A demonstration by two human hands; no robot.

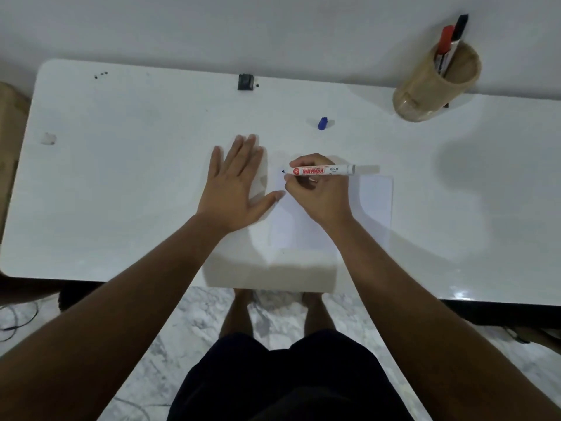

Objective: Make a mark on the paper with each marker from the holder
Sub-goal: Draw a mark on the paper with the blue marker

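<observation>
A white sheet of paper (pixel 375 202) lies on the white table (pixel 121 177) in front of me. My right hand (pixel 318 192) grips an uncapped white marker (pixel 331 170) labelled in red, its dark tip pointing left at the paper's upper left area. My left hand (pixel 236 186) rests flat with fingers spread beside the paper's left edge, the thumb touching the sheet. The marker's blue cap (pixel 322 123) lies on the table beyond the paper. A tan cylindrical holder (pixel 425 92) stands at the back right with a red-capped marker (pixel 444 44) and a black-capped marker (pixel 460 27) in it.
A small black object (pixel 245 82) sits at the table's far edge near the wall. A few dark specks (pixel 100 75) mark the back left corner. A brown box (pixel 9 141) stands left of the table. Cables (pixel 15 317) lie on the marble floor.
</observation>
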